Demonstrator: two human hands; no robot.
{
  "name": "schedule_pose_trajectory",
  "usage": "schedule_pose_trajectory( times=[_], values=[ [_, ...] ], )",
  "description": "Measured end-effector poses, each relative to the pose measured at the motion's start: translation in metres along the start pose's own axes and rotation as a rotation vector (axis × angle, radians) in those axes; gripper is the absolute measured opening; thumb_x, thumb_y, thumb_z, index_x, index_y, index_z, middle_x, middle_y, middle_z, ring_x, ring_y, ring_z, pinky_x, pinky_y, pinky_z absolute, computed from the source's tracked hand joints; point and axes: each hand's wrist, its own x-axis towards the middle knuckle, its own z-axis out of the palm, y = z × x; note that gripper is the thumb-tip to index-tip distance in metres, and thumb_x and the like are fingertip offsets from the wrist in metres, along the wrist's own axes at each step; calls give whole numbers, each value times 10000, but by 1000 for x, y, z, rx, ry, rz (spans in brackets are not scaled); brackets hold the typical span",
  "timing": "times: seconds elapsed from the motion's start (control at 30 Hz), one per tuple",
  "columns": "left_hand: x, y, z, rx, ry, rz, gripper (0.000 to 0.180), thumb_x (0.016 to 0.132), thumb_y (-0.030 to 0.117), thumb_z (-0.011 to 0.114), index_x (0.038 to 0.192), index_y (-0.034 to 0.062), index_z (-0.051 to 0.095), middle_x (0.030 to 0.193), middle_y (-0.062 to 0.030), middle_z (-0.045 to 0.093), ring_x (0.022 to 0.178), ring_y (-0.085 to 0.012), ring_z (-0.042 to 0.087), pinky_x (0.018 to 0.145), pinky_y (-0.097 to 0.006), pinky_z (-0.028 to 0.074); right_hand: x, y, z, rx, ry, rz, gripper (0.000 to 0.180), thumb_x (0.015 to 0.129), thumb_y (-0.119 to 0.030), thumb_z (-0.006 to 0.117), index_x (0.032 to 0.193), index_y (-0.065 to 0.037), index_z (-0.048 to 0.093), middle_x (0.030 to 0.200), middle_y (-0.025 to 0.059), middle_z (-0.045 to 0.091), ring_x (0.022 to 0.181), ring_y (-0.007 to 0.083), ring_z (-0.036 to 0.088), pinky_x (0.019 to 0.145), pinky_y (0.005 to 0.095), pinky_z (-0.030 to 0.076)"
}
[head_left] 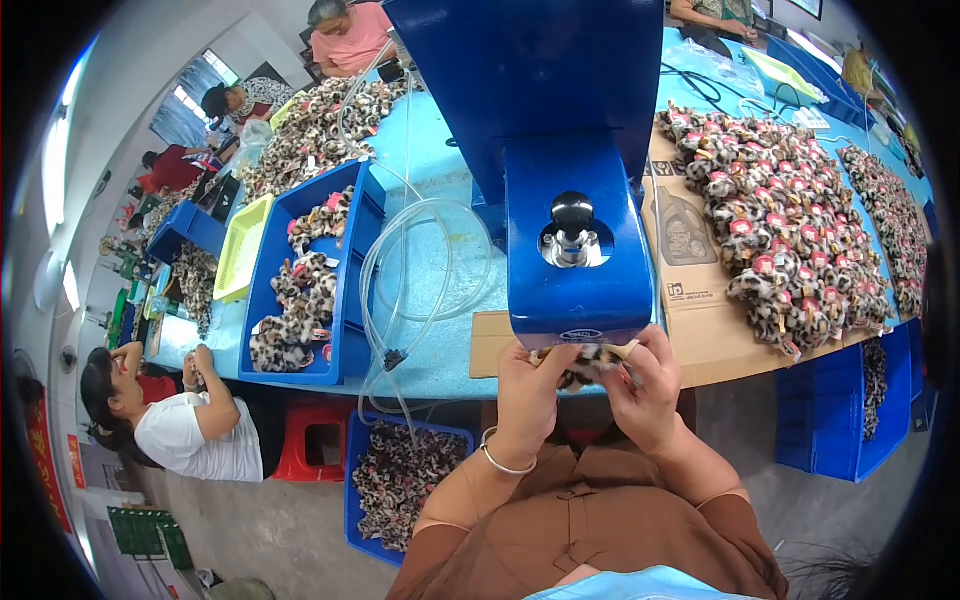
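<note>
Both hands meet at the front lower edge of a tall blue machine (pixel 575 290) with a black knob on its face. My left hand (pixel 530 393) and my right hand (pixel 645 388) grip a small spotted plush piece (pixel 585 368) between them, fingers closed round its two sides. Pale tips stick out beside the fingers. The machine's overhang hides the top of the plush piece.
Rows of spotted plush toys (pixel 790 235) cover cardboard (pixel 685 270) on the right. To the left lie clear tubing (pixel 385 270) and a blue crate (pixel 340 300) with plush pieces. Another crate (pixel 353 520) stands on the floor by a red stool (pixel 305 440). Several co-workers sit around.
</note>
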Motion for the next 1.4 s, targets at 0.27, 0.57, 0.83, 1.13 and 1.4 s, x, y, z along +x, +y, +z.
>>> schedule_pose_trajectory(
  times=[0.27, 0.57, 0.83, 1.13, 1.4],
  values=[
    [7, 6, 4, 18, -7, -17, 36, 809, 25, 645, 837, 10, 662, 727, -56, 657, 554, -97, 591, 448, -214, 418, 0, 1, 1, -20, 30, -21, 300, 623, 70, 705, 907, 2, 635, 958, 171, 575, 761, 299, 606, 620, 332, 490],
    [8, 15, 8, -62, -10, 16, 52, 808, -24, 603, 839, -13, 643, 729, -75, 657, 575, -123, 615, 443, -233, 440, 12, -1, 3, -33, 26, -67, 233, 648, 50, 719, 852, -2, 621, 931, 158, 587, 709, 274, 609, 584, 313, 482],
    [7, 9, -7, -181, -8, -32, 139, 814, -47, 575, 941, 2, 601, 865, -85, 670, 665, -146, 649, 566, -237, 514, 17, -1, 10, 10, 15, -79, 182, 658, 44, 713, 767, -8, 576, 934, 142, 596, 590, 219, 582, 489, 303, 456],
    [-1, -3, -20, -133, -102, -81, 145, 833, 39, 625, 972, -3, 613, 915, -75, 669, 805, -116, 636, 714, -215, 503, 7, 0, 0, -75, 26, -107, 207, 649, 21, 705, 824, -27, 605, 924, 139, 607, 627, 251, 597, 521, 318, 482],
    [-8, -24, -13, -59, -145, -248, 211, 873, 23, 599, 1078, -13, 569, 960, -79, 660, 837, -102, 630, 752, -217, 507, -13, 1, -38, -482, -106, -310, 248, 652, -117, 734, 888, -121, 658, 985, 47, 591, 730, 225, 527, 683, 344, 437]
  ],
)
